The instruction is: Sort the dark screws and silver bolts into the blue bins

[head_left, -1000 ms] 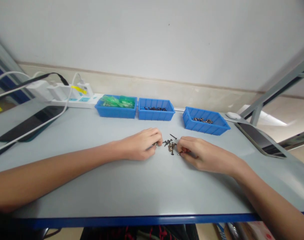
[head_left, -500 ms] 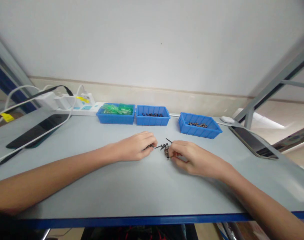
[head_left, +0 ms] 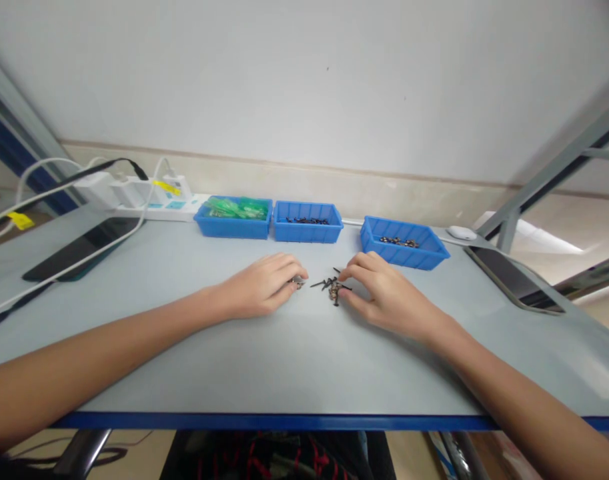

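Note:
A small loose pile of dark screws and brownish metal pieces point(head_left: 333, 287) lies on the grey table point(head_left: 284, 367). My right hand point(head_left: 377, 288) is at the right side of this pile, thumb and fingers apart, the fingertips at the pieces. To the left of the pile, my left hand point(head_left: 267, 285) rests on the table with its fingers curled round a few small shiny metal pieces point(head_left: 297, 283), partly hidden by the fingers.
Along the wall stand a blue bin with green plastic bags point(head_left: 234, 230), a blue bin of dark screws point(head_left: 308, 233) and a blue bin of brownish pieces point(head_left: 404, 253). Phones lie left point(head_left: 87, 250) and right point(head_left: 514, 280); a power strip point(head_left: 169, 210) with cables sits back left.
My right hand has opened its fingers at the pile. My left hand has shifted slightly left, away from the pile. The camera view has moved a little.

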Motion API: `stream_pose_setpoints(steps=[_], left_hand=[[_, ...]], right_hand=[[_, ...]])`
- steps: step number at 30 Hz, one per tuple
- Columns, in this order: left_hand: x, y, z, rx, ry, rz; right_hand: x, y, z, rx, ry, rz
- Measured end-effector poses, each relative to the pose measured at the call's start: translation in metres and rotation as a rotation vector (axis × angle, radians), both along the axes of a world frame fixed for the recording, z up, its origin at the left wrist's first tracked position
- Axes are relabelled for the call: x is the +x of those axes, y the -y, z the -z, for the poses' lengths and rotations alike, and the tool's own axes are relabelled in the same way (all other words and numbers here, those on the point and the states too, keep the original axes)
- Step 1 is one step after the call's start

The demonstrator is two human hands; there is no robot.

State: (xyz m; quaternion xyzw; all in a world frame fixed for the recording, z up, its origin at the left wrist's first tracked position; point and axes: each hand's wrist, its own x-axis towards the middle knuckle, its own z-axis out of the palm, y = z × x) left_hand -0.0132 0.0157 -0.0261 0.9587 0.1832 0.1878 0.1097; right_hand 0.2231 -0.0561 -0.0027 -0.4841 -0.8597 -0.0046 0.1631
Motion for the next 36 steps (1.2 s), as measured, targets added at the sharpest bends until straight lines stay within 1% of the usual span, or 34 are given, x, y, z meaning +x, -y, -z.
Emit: stream_pose_setpoints(steps=[5,12,16,23,26,29,33,36], left_hand=[[-0.001,-0.001,0.002,0.075,0.01,0.005],[-0.002,-0.001,0.002,0.102,-0.004,0.024],[-0.002,-0.001,0.002,0.104,-0.011,0.024],[0.001,0.003,-0.001,0.103,-0.005,0.041],[0.007,0.009,0.0,0.124,0.01,0.065],[0.012,0.014,0.002,0.129,0.0,0.101],[0.013,0.014,0.003,0.113,-0.027,0.1],[0.012,0.012,0.003,0.11,-0.036,0.106]], right_hand=[[-0.006,-0.005,0.005,-0.029,0.023,-0.112],[-0.008,-0.01,0.015,-0.045,-0.141,-0.2],[-0.014,-0.012,0.019,0.002,-0.184,-0.167],[-0.021,-0.014,0.024,0.072,-0.116,-0.061],[-0.024,-0.012,0.022,0.079,-0.113,-0.067],[-0.023,-0.006,0.015,0.027,-0.105,-0.104],[-0.02,0.002,0.007,-0.054,-0.043,-0.12],[-0.017,0.003,0.005,-0.08,-0.012,-0.109]])
